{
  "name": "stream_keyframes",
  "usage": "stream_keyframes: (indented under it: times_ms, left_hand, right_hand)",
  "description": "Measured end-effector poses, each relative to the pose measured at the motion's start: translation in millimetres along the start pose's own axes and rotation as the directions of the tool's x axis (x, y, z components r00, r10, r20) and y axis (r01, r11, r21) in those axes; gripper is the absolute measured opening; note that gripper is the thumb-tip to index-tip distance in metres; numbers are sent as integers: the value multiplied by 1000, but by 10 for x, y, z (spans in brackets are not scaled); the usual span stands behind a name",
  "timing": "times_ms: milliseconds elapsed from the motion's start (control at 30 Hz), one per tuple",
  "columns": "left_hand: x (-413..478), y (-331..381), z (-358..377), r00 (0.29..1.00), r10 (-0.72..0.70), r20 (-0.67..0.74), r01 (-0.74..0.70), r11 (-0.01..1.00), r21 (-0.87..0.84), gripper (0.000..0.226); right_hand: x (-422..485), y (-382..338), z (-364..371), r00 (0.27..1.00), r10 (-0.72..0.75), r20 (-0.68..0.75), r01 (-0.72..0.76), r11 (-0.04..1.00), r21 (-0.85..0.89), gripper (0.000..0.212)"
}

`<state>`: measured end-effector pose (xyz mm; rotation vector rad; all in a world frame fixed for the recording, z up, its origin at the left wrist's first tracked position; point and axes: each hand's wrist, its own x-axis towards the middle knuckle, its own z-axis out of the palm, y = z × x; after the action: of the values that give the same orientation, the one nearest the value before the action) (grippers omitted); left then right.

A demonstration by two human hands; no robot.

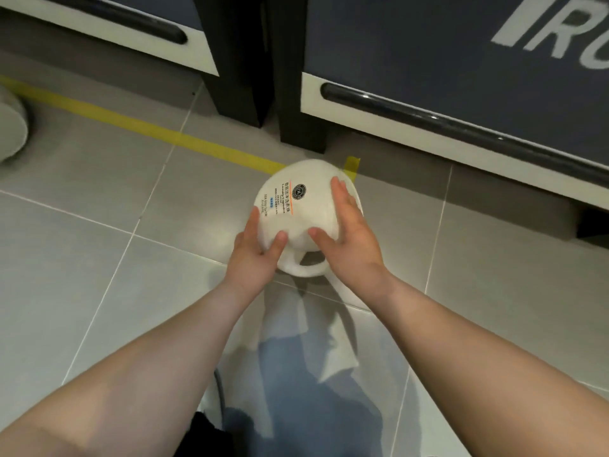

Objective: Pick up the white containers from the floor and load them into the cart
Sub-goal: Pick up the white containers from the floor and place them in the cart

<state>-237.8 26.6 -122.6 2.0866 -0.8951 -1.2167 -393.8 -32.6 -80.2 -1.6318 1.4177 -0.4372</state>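
Note:
A round white container (304, 206) with a printed label and a loop handle on its near side is held between both my hands over the grey tiled floor. My left hand (255, 250) grips its left side, thumb on top and fingers wrapped under. My right hand (351, 235) lies over its right side, fingers fairly straight along the surface and thumb pressed on the near face. No cart shows in this view.
Dark cabinets (461, 61) with white lower trim and black bar handles stand close behind. A yellow tape line (148, 128) crosses the floor. A pale rounded object (11, 127) sits at the left edge. My legs (306, 374) are below.

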Motion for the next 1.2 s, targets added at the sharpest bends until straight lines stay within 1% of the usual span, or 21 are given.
stream_keyframes:
  times_ms: [67, 133, 167, 233, 300, 333, 400, 467, 500, 533, 567, 600, 633, 667, 700, 767, 833, 900, 1033, 1133, 1200]
  left_hand:
    - [-49, -52, -99, 999, -47, -7, 47, 998, -30, 74]
    - [-73, -106, -237, 998, -55, -15, 54, 998, -32, 64]
    - [-71, -111, -316, 999, -49, -24, 48, 998, -50, 62]
    - [-37, -83, -478, 998, -47, -51, 39, 988, -153, 66]
    - [34, -3, -595, 998, -45, -43, 32, 964, -263, 63]
    - [68, 45, -625, 999, -34, -22, 26, 958, -287, 60]
    - [102, 82, -644, 1000, -27, 14, 30, 951, -308, 56]
    - [81, 31, -632, 999, -38, 11, 40, 948, -315, 45]
    - [54, -9, -619, 999, -41, 4, 40, 949, -313, 43]
    - [29, -49, -604, 999, -40, 0, 38, 954, -299, 47]
    - [6, -60, -588, 999, -33, -1, 32, 955, -294, 53]
    - [-8, -58, -577, 1000, -29, -7, 26, 958, -285, 60]
    - [-13, -53, -570, 1000, -23, -16, 18, 960, -280, 64]
    - [-13, -39, -564, 1000, -19, -23, 12, 963, -268, 65]
    - [-8, -35, -564, 1000, -16, -27, 8, 967, -255, 63]
    - [5, -33, -564, 1000, -8, -26, 2, 973, -232, 56]
    - [16, -32, -555, 999, -11, -33, 2, 970, -241, 54]
    - [22, -25, -538, 999, -25, -48, 12, 967, -255, 57]
    - [-45, 148, -579, 998, -12, -54, 1, 978, -208, 61]
    - [-264, 581, -746, 999, 17, -31, -22, 982, -186, 53]
    - [-524, 998, -928, 999, 43, -19, -45, 984, -174, 54]
  right_hand:
    - [28, -149, 92, 998, -41, 54, 45, 995, -84, 85]
    - [24, -243, 196, 989, -108, 105, 125, 976, -178, 83]
    - [15, -263, 241, 979, -160, 124, 185, 956, -227, 80]
    - [-13, -253, 328, 950, -266, 164, 304, 905, -296, 74]
    - [-40, -220, 398, 917, -339, 208, 391, 866, -310, 72]
    - [-52, -194, 425, 897, -375, 233, 434, 843, -317, 71]
    - [-105, -153, 483, 847, -446, 290, 527, 781, -336, 70]
    - [-173, -101, 507, 819, -496, 288, 572, 745, -343, 68]
    - [-197, -87, 493, 831, -497, 251, 556, 757, -344, 69]
    - [-216, -91, 457, 866, -458, 200, 500, 797, -338, 73]
    - [-222, -101, 415, 916, -367, 163, 401, 860, -316, 81]
    - [-222, -111, 375, 958, -242, 153, 276, 923, -270, 91]
    - [-217, -113, 349, 979, -117, 169, 150, 968, -199, 102]
    - [-209, -107, 337, 980, -21, 196, 43, 993, -108, 111]
    - [-203, -99, 337, 976, 37, 214, -36, 999, -9, 118]
    - [-185, -75, 373, 970, 104, 218, -136, 981, 136, 122]
    - [-157, -63, 428, 968, 145, 205, -187, 961, 204, 118]
    - [-137, -67, 465, 971, 162, 176, -202, 950, 240, 114]
    - [-197, -179, 368, 974, 186, 130, -214, 944, 253, 110]
    - [-369, -568, 42, 979, 189, 78, -204, 928, 311, 106]
    - [-545, -969, -291, 980, 192, 50, -198, 919, 340, 95]
